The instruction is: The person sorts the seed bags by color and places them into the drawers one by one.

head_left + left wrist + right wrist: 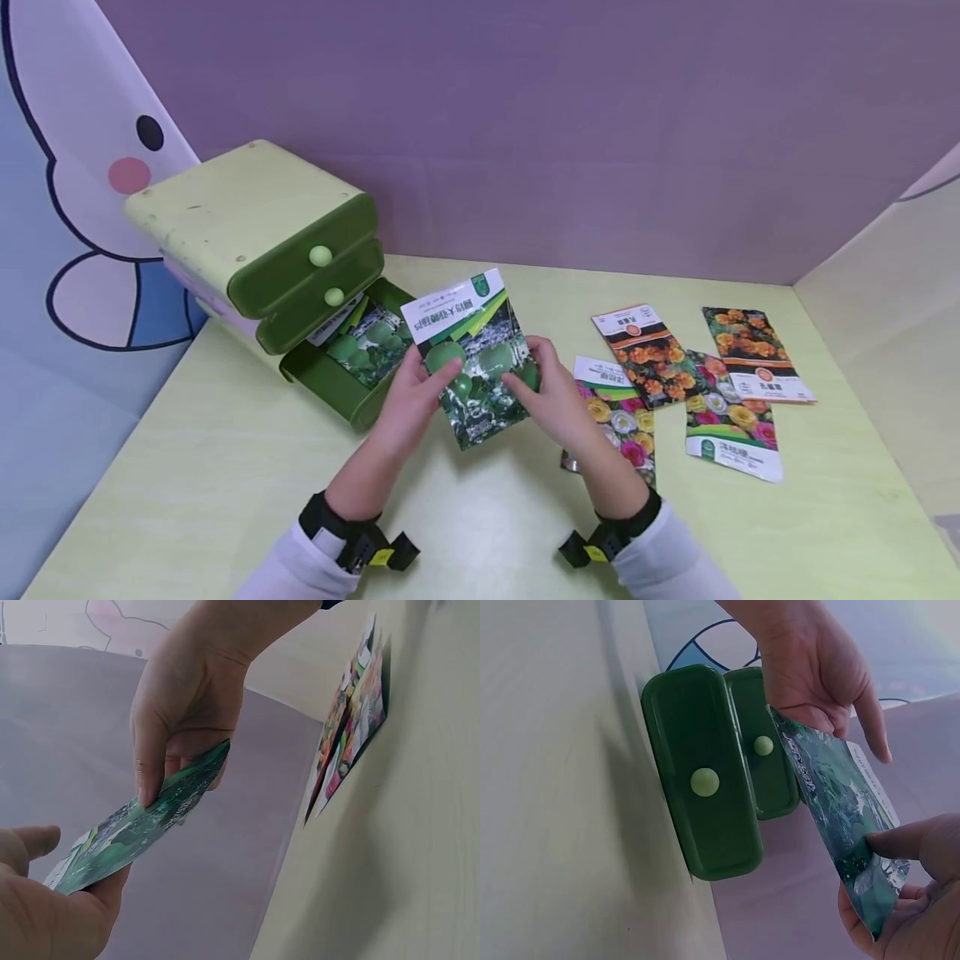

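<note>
The right hand (557,396) pinches one edge of a gourd seed packet (483,321), with its thumb on the front and fingers behind. The left hand (407,402) is loose. Its fingers hold up the other edge from behind, and its thumb sticks up off the packet. The packet is tilted, up above the worktop (480,521), with big round green gourds on its front. Each wrist wears a black strap (330,521), next to a pale sleeve (292,567).

Just to the left is a green drawer (318,392), pulled out. Another gourd packet (367,342) lies inside it. The drawer is the bottom one of a little cabinet (247,208) with a cream top and round, pale green knobs (320,256).

On the right lie four flower packets in two pairs. In each pair, an orange flower packet (753,346) lies partly on a mixed-colour flower packet (731,442). The right arm hides some of the nearest one. At the back is a purple wall (562,125).
</note>
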A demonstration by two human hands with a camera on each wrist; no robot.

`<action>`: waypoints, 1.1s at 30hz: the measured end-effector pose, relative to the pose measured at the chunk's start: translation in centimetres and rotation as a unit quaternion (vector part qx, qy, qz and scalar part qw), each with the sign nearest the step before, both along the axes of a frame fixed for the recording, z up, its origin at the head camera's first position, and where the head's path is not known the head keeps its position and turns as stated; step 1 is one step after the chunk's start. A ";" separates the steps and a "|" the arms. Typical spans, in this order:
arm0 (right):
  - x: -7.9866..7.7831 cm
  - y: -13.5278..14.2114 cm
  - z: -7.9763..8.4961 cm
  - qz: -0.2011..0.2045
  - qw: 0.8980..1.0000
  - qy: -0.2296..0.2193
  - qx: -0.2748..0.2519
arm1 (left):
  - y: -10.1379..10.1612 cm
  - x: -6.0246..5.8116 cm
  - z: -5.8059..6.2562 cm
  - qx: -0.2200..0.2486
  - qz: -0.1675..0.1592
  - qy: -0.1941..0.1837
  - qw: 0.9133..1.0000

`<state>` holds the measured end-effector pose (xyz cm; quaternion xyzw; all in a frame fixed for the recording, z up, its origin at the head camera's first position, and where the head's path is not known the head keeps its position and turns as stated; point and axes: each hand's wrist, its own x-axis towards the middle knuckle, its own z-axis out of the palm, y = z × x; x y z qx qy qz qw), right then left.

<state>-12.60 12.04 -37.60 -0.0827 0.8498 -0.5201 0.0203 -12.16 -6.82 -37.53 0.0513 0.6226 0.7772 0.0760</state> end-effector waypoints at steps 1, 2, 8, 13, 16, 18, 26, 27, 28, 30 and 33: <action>0.1 -0.1 0.0 0.002 1.000 0.003 0.004 | 0.1 0.0 -0.1 -0.004 0.006 -0.001 1.000; 0.2 -0.2 0.0 0.004 1.000 0.004 0.007 | 0.1 0.0 -0.1 -0.009 0.013 -0.002 1.000; 0.5 -0.7 0.1 0.011 0.999 -0.002 0.030 | 0.3 -0.3 -0.5 -0.039 0.069 -0.021 0.997; 0.4 -0.7 -0.1 0.011 0.999 -0.016 0.039 | 0.4 -0.5 -0.9 -0.075 0.088 -0.017 0.993; 0.3 -0.6 -0.2 0.016 0.999 -0.015 0.041 | 0.5 -0.5 -1.0 -0.086 0.092 -0.011 0.992; 0.2 -0.6 -0.3 0.021 0.999 -0.015 0.043 | 0.4 -0.5 -1.1 -0.092 0.091 -0.015 0.991; 0.0 -0.4 -0.3 0.032 0.998 -0.007 0.059 | -0.3 -0.9 -1.0 -0.094 0.071 -0.051 0.992; 0.0 -0.3 -0.3 0.033 0.997 -0.006 0.063 | -0.4 -1.0 -1.0 -0.087 0.068 -0.057 0.992; 0.0 -0.2 -0.4 0.035 0.997 -0.004 0.067 | -0.6 -1.0 -1.0 -0.079 0.065 -0.065 0.993; -0.1 -0.2 -0.5 0.040 0.996 0.000 0.079 | -0.8 -1.1 -1.0 -0.058 0.056 -0.086 0.993; -0.3 0.1 -0.5 0.048 0.995 0.007 0.088 | -1.2 -1.4 -0.9 -0.031 0.048 -0.127 0.990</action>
